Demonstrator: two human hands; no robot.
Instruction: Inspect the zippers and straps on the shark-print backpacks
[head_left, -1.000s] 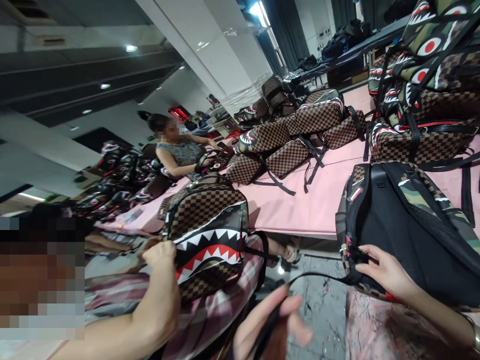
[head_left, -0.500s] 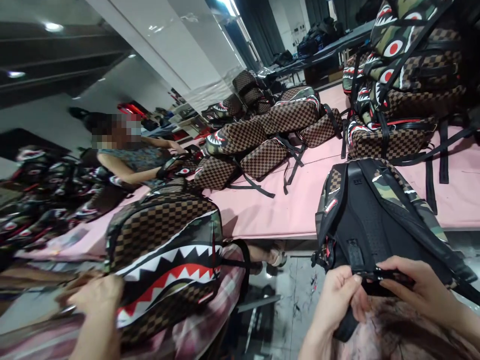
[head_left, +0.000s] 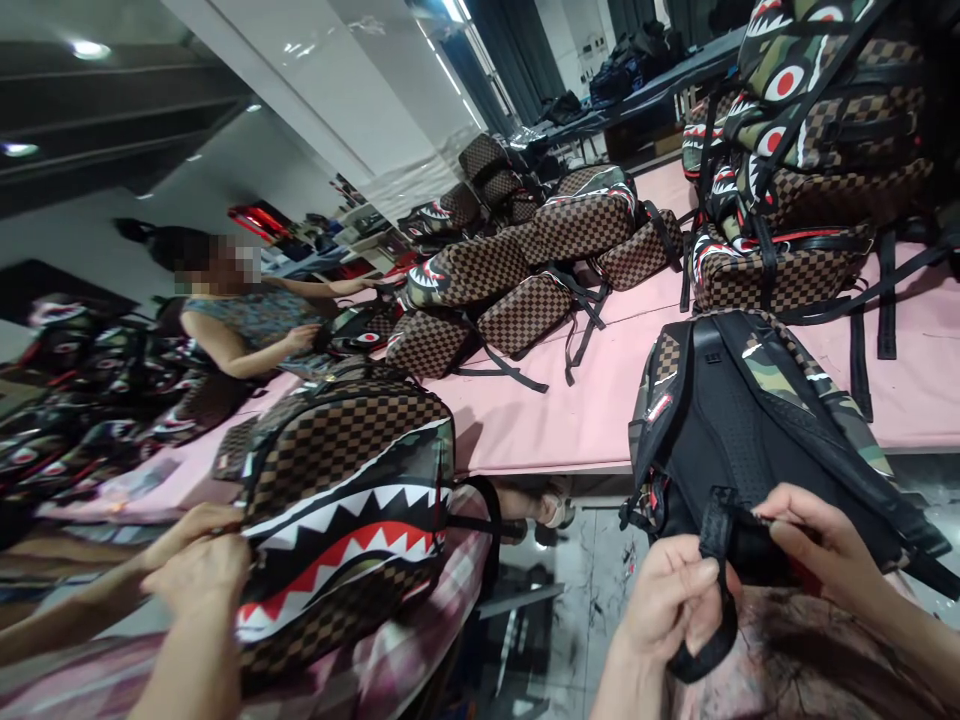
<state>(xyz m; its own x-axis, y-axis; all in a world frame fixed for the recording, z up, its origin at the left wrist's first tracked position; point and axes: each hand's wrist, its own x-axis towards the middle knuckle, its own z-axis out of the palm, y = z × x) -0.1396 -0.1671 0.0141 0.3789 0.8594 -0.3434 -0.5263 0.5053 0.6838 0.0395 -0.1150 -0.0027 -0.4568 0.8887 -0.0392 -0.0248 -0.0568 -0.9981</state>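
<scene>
A black-backed backpack point(head_left: 757, 420) with camouflage and checkered sides lies over the near edge of the pink table, its padded back facing up. My left hand point(head_left: 675, 595) pinches a black strap point(head_left: 724, 570) that loops below its fingers. At the right, my right hand point(head_left: 825, 535) has its thumb and fingers closed at the bag's near end; what they grip is too small to make out. The two hands are a short way apart, over my patterned clothing.
Beside me at left, a person's hands point(head_left: 202, 565) hold a shark-mouth backpack point(head_left: 345, 520). Another person point(head_left: 247, 320) stands across the pink table point(head_left: 555, 430). Checkered bags point(head_left: 525, 310) lie mid-table; a tall bag stack point(head_left: 817, 190) rises at right.
My hands have moved apart, and the black strap now stands up in my left hand. The neighbouring shark-mouth bag has shifted slightly right. The person across has drawn one hand back.
</scene>
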